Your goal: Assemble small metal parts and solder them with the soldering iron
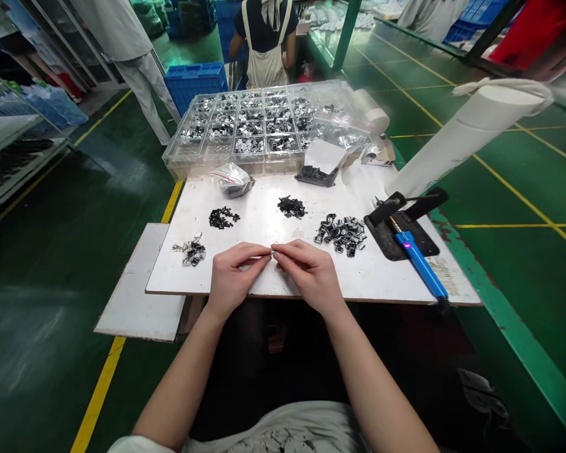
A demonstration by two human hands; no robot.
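Note:
Above the front part of the white tabletop (pixel 259 189), my left hand (pixel 233 274) and my right hand (pixel 314 270) meet at their fingertips. Both pinch a tiny shiny metal part (pixel 272 252), mostly covered by the fingers. Beyond my hands lie a pile of small black pieces (pixel 223 218) and a second black pile (pixel 291 207). A heap of black-and-silver clips (pixel 342 234) is to the right of my right hand. Left of my left hand sits a smaller cluster of shiny metal pieces (pixel 193 251).
A blue soldering iron (pixel 417 261) rests on a black stand (pixel 387 236) at the right. Behind are a clear compartment box (pixel 183 150) of metal parts, plastic bags (pixel 233 180) and a white roll (pixel 471 138). A seated person (pixel 266 44) and a standing person (pixel 127 50) are farther back.

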